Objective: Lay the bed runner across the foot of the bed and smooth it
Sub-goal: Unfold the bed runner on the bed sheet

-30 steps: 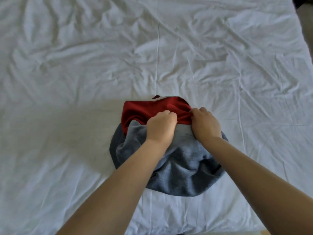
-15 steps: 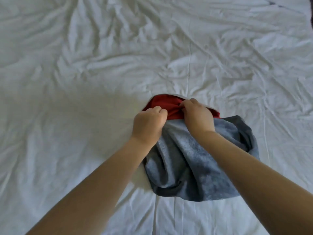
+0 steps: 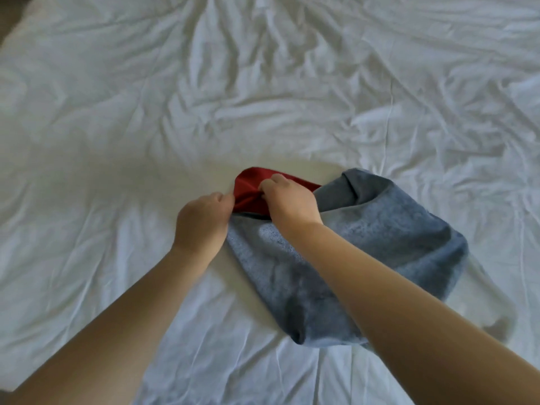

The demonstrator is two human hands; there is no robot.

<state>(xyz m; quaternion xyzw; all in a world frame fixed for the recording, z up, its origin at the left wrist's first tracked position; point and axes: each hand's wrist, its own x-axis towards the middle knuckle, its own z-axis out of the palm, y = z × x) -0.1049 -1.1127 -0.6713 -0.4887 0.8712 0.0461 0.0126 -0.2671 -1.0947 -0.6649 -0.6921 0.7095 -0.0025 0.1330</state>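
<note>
Much wrinkled sheet [image 3: 292,83] around bunched runner [image 3: 385,244]

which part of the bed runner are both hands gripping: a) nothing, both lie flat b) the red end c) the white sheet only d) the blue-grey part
B: the left hand and the right hand both pinch the red end of the bed runner, whose blue-grey part lies bunched on the white sheet.

Rumpled white sheet [image 3: 292,83], creased all over; a dim brownish patch [image 3: 10,16] beyond its top-left corner
</note>
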